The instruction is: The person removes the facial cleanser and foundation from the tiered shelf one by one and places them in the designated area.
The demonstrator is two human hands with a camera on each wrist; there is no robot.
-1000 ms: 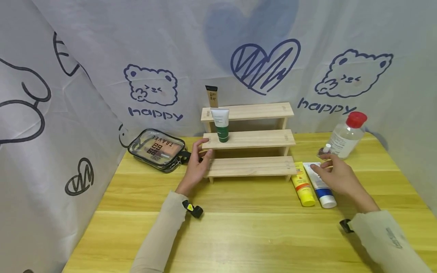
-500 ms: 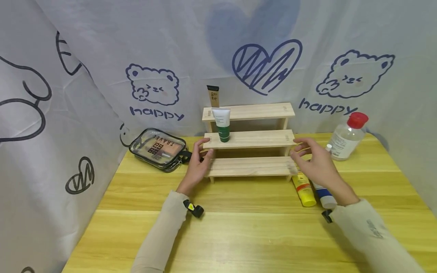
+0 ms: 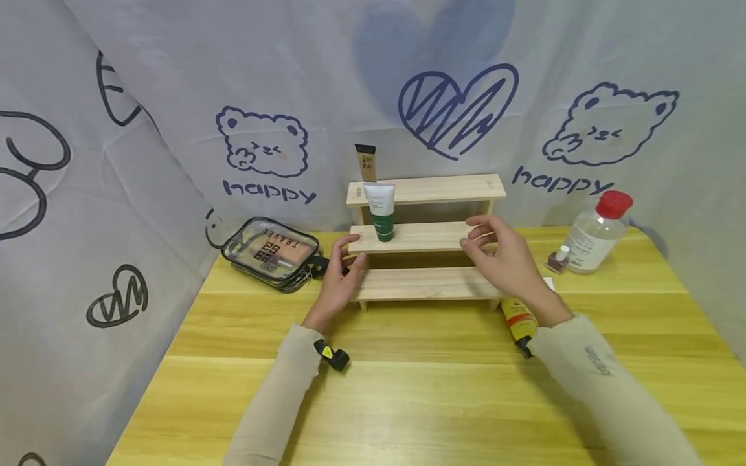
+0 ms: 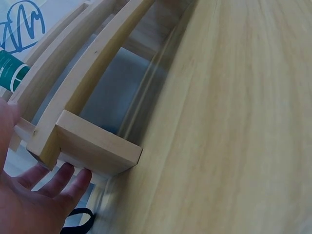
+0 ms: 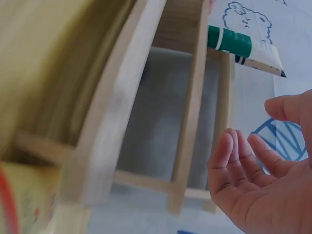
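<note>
Right wrist: curved fingers near rack

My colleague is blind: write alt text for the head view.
A person's left hand rests at the left end of a three-tier wooden shelf while their empty right hand hovers near its right side. A green-and-white tube stands on the middle tier, a tan tube upright behind it. A clear pouch lies left; a red-capped bottle stands right.

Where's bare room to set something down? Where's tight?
Free: table front between the sleeves; top tier right of the tan tube; bottom tier left of the right hand. Crowded: right of the rack, yellow tube, small dark bottle, clear bottle; right end of middle tier, by that hand.
</note>
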